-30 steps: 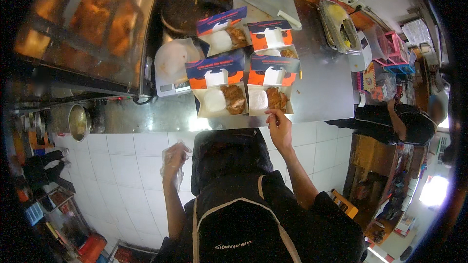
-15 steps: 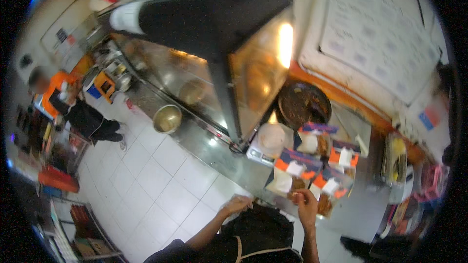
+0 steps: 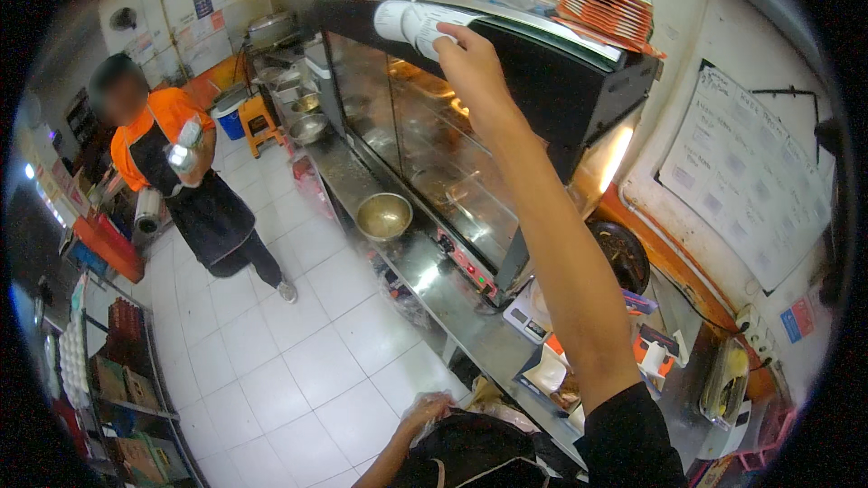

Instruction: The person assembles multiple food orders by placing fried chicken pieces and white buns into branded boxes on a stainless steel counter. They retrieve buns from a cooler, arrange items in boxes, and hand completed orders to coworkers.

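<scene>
My right arm stretches up across the glass-fronted warming cabinet. At the cabinet's top edge, my right hand is closed with thumb and forefinger on white paper slips. Low in front of my dark apron is my left hand, with thin clear plastic around it; its fingers are too blurred to make out. Beneath my right forearm, open food boxes in dark blue, orange and white stand on the steel counter. Some hold brown food pieces; my arm hides part of them.
A co-worker in orange and a dark apron stands at the left, holding wrapped silvery items. A metal bowl sits at the counter's edge. Beside the cabinet are a scale and a dark round pan. Stacked orange cartons lie on top.
My right hand has left the food boxes and risen to the paper slips on the cabinet. My view has tilted up, and the left hand stays low by the apron.
</scene>
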{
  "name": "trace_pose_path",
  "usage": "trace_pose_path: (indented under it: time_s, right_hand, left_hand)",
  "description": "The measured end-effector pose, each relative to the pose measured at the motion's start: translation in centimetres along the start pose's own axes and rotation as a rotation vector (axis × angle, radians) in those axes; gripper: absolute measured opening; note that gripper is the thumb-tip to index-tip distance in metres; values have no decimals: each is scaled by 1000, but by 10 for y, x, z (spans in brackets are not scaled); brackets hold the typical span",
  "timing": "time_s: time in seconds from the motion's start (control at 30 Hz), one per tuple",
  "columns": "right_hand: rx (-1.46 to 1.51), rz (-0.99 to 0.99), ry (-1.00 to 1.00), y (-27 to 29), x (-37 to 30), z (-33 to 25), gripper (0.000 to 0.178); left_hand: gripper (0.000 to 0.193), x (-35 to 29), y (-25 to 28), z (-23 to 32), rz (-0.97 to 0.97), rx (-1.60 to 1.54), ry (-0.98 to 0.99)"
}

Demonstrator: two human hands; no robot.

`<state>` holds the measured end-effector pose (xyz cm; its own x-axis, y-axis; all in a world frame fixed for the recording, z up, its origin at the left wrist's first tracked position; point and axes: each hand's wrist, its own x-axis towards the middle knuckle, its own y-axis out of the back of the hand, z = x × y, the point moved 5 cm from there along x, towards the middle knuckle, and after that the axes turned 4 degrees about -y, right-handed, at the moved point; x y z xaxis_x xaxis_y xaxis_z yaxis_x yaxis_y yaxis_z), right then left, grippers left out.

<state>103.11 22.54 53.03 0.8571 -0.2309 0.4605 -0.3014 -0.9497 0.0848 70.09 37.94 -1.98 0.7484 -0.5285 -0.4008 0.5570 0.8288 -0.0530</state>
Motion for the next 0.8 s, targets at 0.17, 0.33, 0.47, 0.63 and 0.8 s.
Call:
trace_pose_path:
  time_s: [0.17,0.33,0.47,0.63,0.8]
  right_hand:
    - [166,108,-2,-16,-2,-1,45]
    - [413,26,-75,20,-60,19,36]
    - [324,-135,-83,72,-164,57,30]
    - [136,-100,-535,164,-383,188,21]
    - [-358,544,-937,322,-623,212,27]
  left_hand:
    - [35,-30,19,-12,153,9,50]
    - [33,-33,27,5,268,-142,118]
    - [27,-13,27,39,227,-163,119]
    - [30,42,1,96,3,-17,104]
    - [32,61,-117,141,-375,387,48]
